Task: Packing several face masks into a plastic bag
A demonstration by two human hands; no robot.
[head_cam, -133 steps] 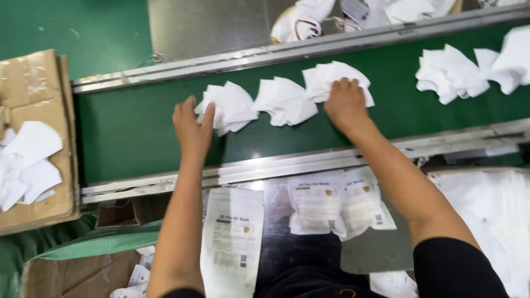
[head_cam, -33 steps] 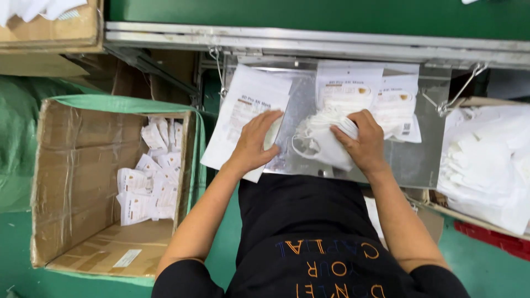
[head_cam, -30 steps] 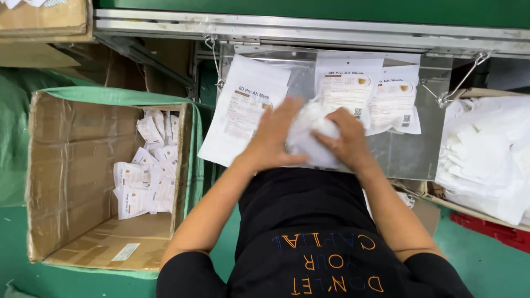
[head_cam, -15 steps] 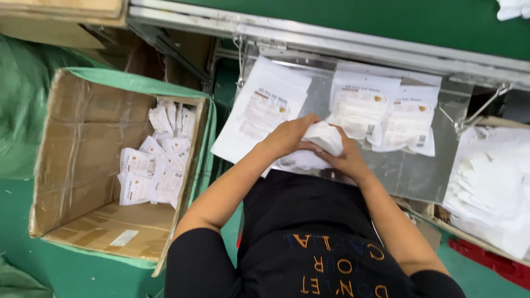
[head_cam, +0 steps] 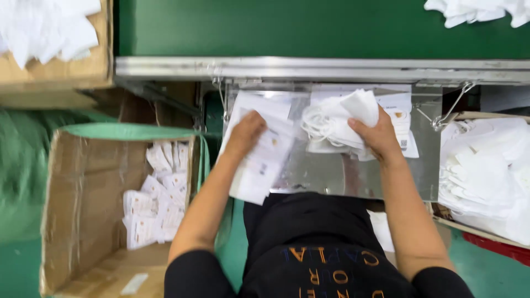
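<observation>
My right hand (head_cam: 376, 132) grips a stack of folded white face masks (head_cam: 337, 121) with ear loops, held over the shiny metal shelf (head_cam: 353, 174) in front of me. My left hand (head_cam: 245, 132) lies flat on a pile of clear printed packaging bags (head_cam: 259, 160) at the shelf's left side, fingers slightly bent on the top bag. More printed bags (head_cam: 400, 113) lie under and behind the mask stack.
A green conveyor belt (head_cam: 298, 27) with a metal rail runs above the shelf, white masks (head_cam: 475, 10) on it at top right. An open cardboard box (head_cam: 94, 221) at left holds packed masks. Another box (head_cam: 49, 33) of masks sits top left; loose masks (head_cam: 486, 176) fill a bin at right.
My hands have parted: the right keeps the mask stack and has shifted right, the left has moved left onto the pile of bags. The view has tilted up toward the belt.
</observation>
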